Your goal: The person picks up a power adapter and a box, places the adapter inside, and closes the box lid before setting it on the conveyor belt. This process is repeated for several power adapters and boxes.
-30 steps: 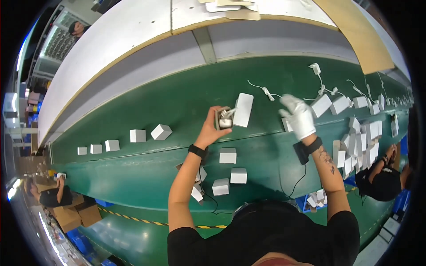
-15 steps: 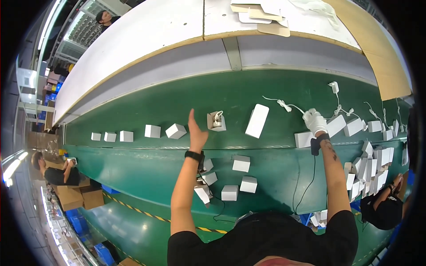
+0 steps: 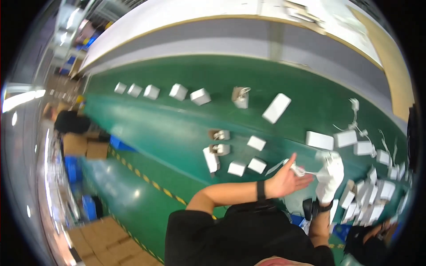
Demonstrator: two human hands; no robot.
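My bare left hand (image 3: 288,181) is stretched out to the right with its thumb raised and fingers extended. Beside its palm hangs a tied white cable (image 3: 298,170), one loose end trailing left past the thumb. That cable runs to my right hand (image 3: 330,175), which wears a white glove and is closed on a white charger; blur and the glove hide most of the charger. Just beyond the gloved hand lies a closed white box (image 3: 319,140). A longer white box (image 3: 276,108) rests further off, near an open box (image 3: 240,97) with a white plug and cable inside.
Several white boxes (image 3: 178,91) form a row on the green belt (image 3: 146,71). Nearer are open boxes (image 3: 219,134) and closed ones (image 3: 256,142). Chargers with cables (image 3: 354,105) and piled boxes (image 3: 364,195) lie right, by another person (image 3: 366,244). A white shelf (image 3: 186,20) runs behind.
My right hand has drawn back toward my body with the charger and cable. The left hand has swung right and nearer, beside the cable. The view has turned.
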